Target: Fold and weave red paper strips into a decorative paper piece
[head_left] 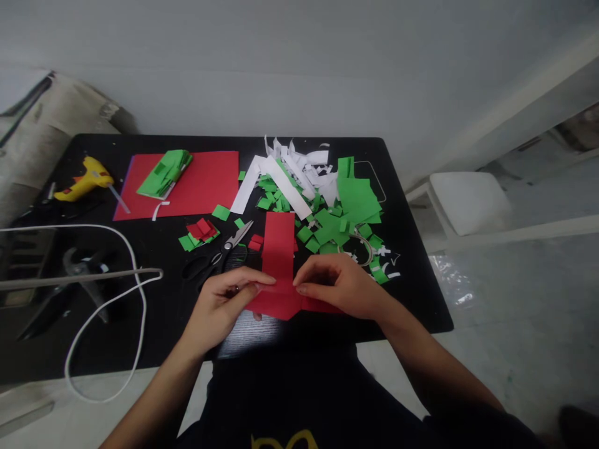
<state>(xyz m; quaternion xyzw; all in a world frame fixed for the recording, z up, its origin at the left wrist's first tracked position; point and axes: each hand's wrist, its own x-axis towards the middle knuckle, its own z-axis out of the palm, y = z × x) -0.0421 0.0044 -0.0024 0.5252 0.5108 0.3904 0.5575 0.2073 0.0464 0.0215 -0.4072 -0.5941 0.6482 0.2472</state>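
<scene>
A piece of red paper (279, 249) with a long upright strip and side flaps lies near the table's front edge. On its left side, my left hand (229, 299) pinches the paper between thumb and fingers. My right hand (339, 284) closes its thumb and forefinger on the right edge of the strip, with a red flap showing beneath the hand. Black-handled scissors (224, 249) lie just beyond my left hand, blades partly open. Small red paper pieces (256, 242) rest between the scissors and the strip.
Green and white paper scraps (281, 193) heap at the back, with larger green sheets (358, 199) and a tape ring (367, 246) to the right. A red sheet (215, 181) bears folded green paper (166, 173). A yellow glue gun (88, 179) and white cable (140, 312) lie left.
</scene>
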